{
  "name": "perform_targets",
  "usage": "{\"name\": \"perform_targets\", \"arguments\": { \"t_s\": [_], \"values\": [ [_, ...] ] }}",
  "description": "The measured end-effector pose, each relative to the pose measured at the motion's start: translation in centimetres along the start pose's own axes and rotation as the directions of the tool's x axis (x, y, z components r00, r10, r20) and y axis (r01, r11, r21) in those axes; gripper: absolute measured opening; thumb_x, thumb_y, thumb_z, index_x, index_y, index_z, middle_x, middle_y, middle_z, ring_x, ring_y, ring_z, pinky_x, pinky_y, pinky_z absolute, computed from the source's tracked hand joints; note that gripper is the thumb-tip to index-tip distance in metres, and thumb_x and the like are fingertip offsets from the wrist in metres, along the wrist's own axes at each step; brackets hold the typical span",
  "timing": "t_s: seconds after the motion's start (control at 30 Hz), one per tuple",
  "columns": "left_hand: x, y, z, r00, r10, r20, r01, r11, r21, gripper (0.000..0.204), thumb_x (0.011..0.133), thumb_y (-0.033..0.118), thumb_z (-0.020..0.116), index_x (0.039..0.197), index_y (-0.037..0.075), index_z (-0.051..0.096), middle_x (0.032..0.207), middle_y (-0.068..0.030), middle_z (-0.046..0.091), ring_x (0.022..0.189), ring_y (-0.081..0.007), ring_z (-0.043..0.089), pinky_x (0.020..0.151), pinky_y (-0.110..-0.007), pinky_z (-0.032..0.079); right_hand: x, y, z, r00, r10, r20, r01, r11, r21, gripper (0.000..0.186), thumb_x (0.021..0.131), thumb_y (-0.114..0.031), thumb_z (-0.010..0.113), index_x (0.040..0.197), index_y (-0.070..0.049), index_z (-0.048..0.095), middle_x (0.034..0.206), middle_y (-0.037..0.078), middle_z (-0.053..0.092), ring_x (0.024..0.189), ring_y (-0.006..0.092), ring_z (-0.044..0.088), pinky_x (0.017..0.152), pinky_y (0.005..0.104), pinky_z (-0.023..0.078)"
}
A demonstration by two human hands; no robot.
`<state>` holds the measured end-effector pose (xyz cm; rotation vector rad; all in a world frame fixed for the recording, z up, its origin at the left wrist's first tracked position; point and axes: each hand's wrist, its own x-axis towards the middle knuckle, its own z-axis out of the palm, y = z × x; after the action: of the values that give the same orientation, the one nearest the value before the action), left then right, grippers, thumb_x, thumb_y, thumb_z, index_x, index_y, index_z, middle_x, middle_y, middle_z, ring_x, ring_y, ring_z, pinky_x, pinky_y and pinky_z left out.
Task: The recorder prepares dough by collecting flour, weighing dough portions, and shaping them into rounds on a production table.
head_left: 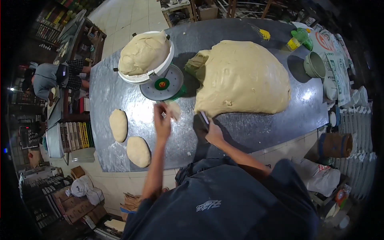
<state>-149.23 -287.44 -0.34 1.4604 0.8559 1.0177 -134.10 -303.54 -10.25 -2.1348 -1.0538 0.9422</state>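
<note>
A huge mound of pale dough (248, 78) lies across the middle of the metal table. At its near left edge my right hand (215, 134) grips a dough scraper (204, 118), whose blade shows nearly edge-on. My left hand (162, 122), smeared by motion, pinches a small piece of dough (175, 110) just in front of the scale. On the green dial scale (178, 90), a white pan (169, 60) bears a large dough lump (145, 54). Two oval dough pieces, one farther (118, 125) and one nearer (138, 152), rest at the table's left.
At the far right of the table (240, 136) stand a grey-green bucket (315, 65), a green-and-yellow bottle (295, 42) and a yellow-handled whisk (264, 34). White sacks (338, 68) line the right side. Another person (50, 80) works at a bench on the left.
</note>
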Motion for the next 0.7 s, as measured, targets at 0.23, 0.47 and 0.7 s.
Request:
{"name": "perform_targets", "arguments": {
  "t_s": [0.23,0.47,0.7],
  "values": [
    [20.3,14.2,-7.3,0.969,0.238,0.063,-0.244,0.898,0.366,0.034,0.095,0.03,0.046,0.109,0.003,0.061,0.092,-0.0065,0.061,0.076,-0.0127,0.055,0.068,-0.027,0.045,-3.7,-0.2,-3.8,0.916,0.186,-0.355,-0.082,0.954,0.287,0.055,0.073,-0.029,0.077,0.109,0.002,0.049,0.096,0.022,0.064,0.091,0.0358,0.063,0.078,0.0391,0.047],
    [14.2,2.3,-7.0,0.772,0.379,-0.51,-0.231,0.915,0.331,0.024,0.095,0.022,0.048,0.087,0.0,0.052,0.075,-0.0051,0.051,0.065,-0.015,0.045,0.065,-0.031,0.041,-5.5,3.7,-9.3,0.659,0.367,-0.656,-0.089,0.905,0.417,0.059,0.075,-0.029,0.074,0.115,0.005,0.047,0.1,0.024,0.063,0.097,0.0376,0.061,0.082,0.0394,0.046],
    [-1.7,-10.4,7.3,0.94,-0.234,0.247,0.123,0.91,0.396,0.042,0.079,0.029,0.073,0.109,0.001,0.062,0.087,-0.0165,0.066,0.074,-0.022,0.063,0.068,-0.032,0.05,-3.5,3.9,-9.6,0.777,0.245,-0.579,-0.063,0.947,0.316,0.046,0.076,-0.028,0.073,0.105,0.0,0.052,0.087,0.02,0.064,0.084,0.036,0.063,0.073,0.0402,0.048]
  ]
}}
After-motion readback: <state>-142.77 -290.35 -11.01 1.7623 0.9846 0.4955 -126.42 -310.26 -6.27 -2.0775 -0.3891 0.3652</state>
